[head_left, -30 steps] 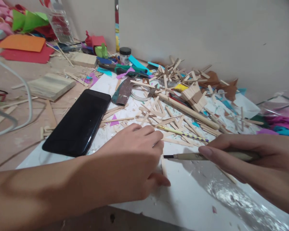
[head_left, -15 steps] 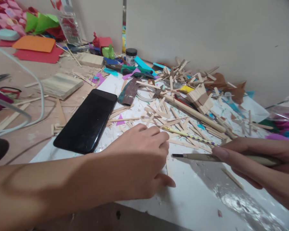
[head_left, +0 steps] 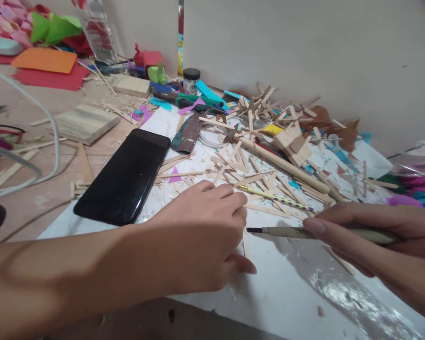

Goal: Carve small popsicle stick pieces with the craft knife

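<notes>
My left hand (head_left: 205, 236) rests low over the white paper (head_left: 286, 288), its fingers curled down around something I cannot make out; a thin wooden stick (head_left: 246, 243) shows just beside the fingers. At the right, my right hand (head_left: 371, 236) is closed on a slim tool (head_left: 283, 231) with a pale handle and a dark flat tip. That tip points left and lies close to the left fingers. A patterned pencil (head_left: 279, 197) lies just beyond both hands.
A black phone (head_left: 123, 177) lies left of the hands. Behind are scattered wooden sticks (head_left: 265, 106), a wooden dowel (head_left: 283, 165), a black-lidded jar (head_left: 191, 80) and a tape ring (head_left: 214, 137). White cables (head_left: 56, 137) loop at the left. Clear plastic (head_left: 347, 293) lies near the right hand.
My right hand has moved slightly left, bringing the tool's tip nearer the left fingers. The whole view has shifted a little; my left hand keeps the same pose.
</notes>
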`<act>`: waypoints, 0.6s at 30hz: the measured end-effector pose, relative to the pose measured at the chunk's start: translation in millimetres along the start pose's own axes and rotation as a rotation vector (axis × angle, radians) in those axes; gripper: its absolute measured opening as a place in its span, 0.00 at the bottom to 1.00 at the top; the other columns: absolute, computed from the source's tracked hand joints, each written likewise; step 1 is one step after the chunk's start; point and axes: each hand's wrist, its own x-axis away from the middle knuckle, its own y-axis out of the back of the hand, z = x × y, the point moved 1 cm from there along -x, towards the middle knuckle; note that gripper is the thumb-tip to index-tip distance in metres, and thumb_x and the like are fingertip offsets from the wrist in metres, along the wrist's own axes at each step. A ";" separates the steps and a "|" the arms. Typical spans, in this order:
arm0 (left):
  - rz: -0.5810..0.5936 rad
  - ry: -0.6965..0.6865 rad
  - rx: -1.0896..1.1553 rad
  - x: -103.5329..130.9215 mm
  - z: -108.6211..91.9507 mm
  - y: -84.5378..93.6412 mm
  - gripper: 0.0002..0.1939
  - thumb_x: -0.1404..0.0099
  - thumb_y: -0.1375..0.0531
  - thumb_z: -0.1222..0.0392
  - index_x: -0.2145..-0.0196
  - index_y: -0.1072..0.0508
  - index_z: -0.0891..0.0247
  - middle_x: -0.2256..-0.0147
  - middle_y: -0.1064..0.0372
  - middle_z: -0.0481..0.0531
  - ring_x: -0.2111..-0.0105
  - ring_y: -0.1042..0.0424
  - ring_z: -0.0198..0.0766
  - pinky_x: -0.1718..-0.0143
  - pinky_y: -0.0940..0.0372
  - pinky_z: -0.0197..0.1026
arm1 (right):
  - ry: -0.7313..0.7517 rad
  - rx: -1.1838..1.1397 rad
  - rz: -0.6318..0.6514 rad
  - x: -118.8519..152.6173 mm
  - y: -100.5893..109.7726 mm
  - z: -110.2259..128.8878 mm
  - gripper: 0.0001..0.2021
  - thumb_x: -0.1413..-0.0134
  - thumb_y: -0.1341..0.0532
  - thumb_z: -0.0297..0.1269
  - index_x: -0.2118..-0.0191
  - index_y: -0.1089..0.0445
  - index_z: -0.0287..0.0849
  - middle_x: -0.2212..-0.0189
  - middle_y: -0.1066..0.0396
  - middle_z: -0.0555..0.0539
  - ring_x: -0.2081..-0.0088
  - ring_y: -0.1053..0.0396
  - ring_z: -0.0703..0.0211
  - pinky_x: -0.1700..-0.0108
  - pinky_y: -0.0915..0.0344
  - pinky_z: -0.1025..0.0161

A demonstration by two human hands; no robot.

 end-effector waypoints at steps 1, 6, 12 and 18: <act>0.002 0.000 -0.001 -0.1 0.2 0.0 0.23 0.27 0.29 0.40 0.54 0.19 0.66 0.52 0.22 0.57 0.50 0.24 0.56 0.51 0.34 0.57 | 0.028 -0.001 0.030 -0.3 -0.8 0.5 0.20 0.41 0.29 0.64 0.74 0.15 0.57 0.85 0.28 0.50 0.84 0.35 0.55 0.85 0.42 0.61; 0.013 -0.003 0.002 -1.7 1.6 1.2 0.23 0.26 0.29 0.40 0.54 0.19 0.67 0.52 0.22 0.57 0.50 0.24 0.57 0.51 0.34 0.58 | 0.040 -0.019 0.057 -2.1 -1.6 2.4 0.19 0.39 0.29 0.62 0.73 0.15 0.56 0.86 0.30 0.51 0.85 0.38 0.56 0.86 0.44 0.61; 0.008 0.006 0.001 -0.8 1.2 0.9 0.24 0.26 0.29 0.40 0.53 0.19 0.67 0.51 0.22 0.57 0.49 0.24 0.56 0.51 0.34 0.57 | 0.065 -0.007 0.046 -2.7 -0.6 1.6 0.21 0.38 0.30 0.63 0.73 0.15 0.57 0.85 0.27 0.51 0.85 0.36 0.56 0.86 0.43 0.62; -0.006 -0.002 0.005 -0.4 1.4 -1.0 0.23 0.27 0.29 0.40 0.54 0.19 0.67 0.52 0.22 0.57 0.50 0.24 0.56 0.51 0.34 0.57 | 0.079 0.007 0.051 -1.8 -1.2 -0.1 0.19 0.37 0.31 0.63 0.72 0.16 0.57 0.79 0.20 0.52 0.80 0.29 0.54 0.82 0.35 0.64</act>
